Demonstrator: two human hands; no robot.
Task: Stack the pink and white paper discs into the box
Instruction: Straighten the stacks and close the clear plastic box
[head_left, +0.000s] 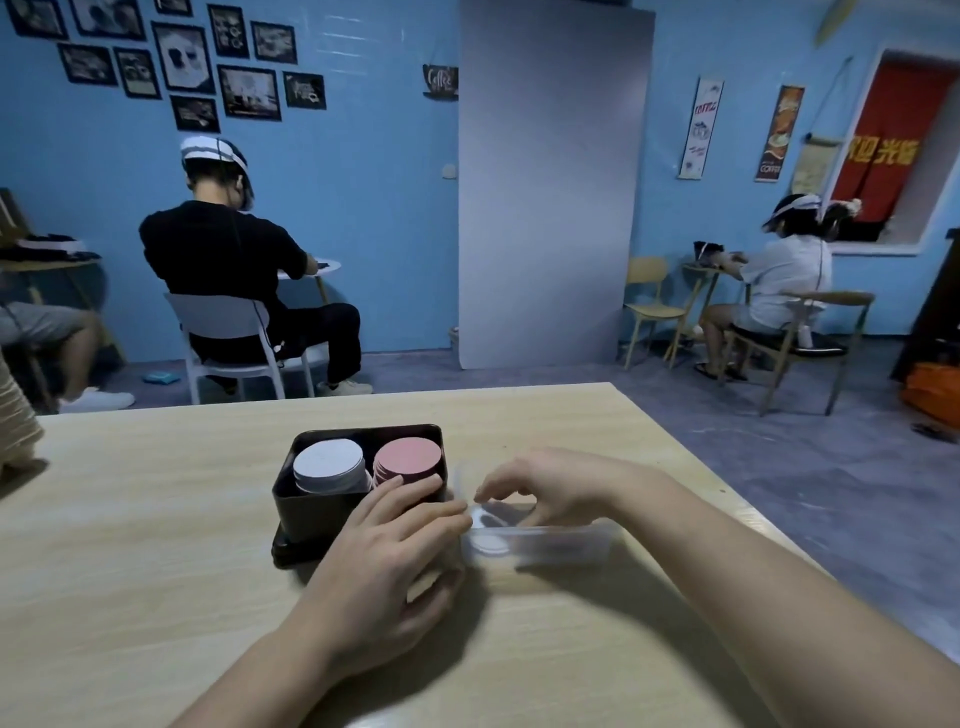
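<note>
On the pale worktop (156, 545), a dark box (317, 512), open at the top; inside, side by side, white discs (328, 462) stacked at the left and pink discs (408, 456) stacked at the right, both stacks reaching close to the rim, lower parts hidden by the wall; under the box's near left corner, a dark flat piece (283, 553) jutting out, hard to identify; left hand (387, 545) spread wide, fingers fairly straight, laid against the box's near right corner and covering the pink stack's near edge, nothing held; just right of the box, a clear tub (571, 543), blurred, one loose white disc (488, 544) at its left end; right hand (550, 488) over the tub, fingers curled down into it; cannot tell whether pinching anything, fingertips smeared by blur and partly behind the plastic; both forearms cut off by the lower edge.
</note>
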